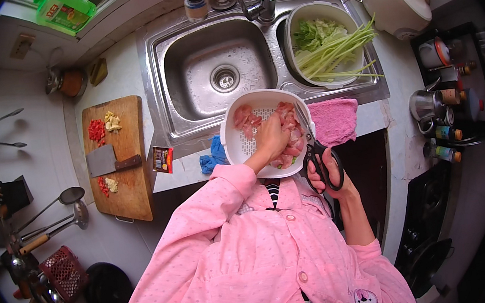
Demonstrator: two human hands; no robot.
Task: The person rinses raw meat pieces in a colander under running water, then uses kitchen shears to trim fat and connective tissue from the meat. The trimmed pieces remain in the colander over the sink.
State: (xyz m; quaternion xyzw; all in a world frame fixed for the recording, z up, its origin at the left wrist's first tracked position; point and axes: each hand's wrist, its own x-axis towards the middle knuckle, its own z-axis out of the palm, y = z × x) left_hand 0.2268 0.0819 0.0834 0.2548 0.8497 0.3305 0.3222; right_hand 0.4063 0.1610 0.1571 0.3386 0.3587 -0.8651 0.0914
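A white plastic colander with pieces of raw meat stands at the front edge of the sink, close to my body. Inside it, my left hand has its fingers on the meat; whether they grip a piece is hard to tell. My right hand holds black-handled kitchen scissors at the colander's right side, blades pointing away from me over its rim. A pink cloth lies right of the colander, a blue cloth left of it.
Left is a wooden cutting board with a cleaver and chopped red and pale pieces. Beside it lies a small packet. Behind are the steel sink, a basket of green stalks and a faucet. A kettle stands right.
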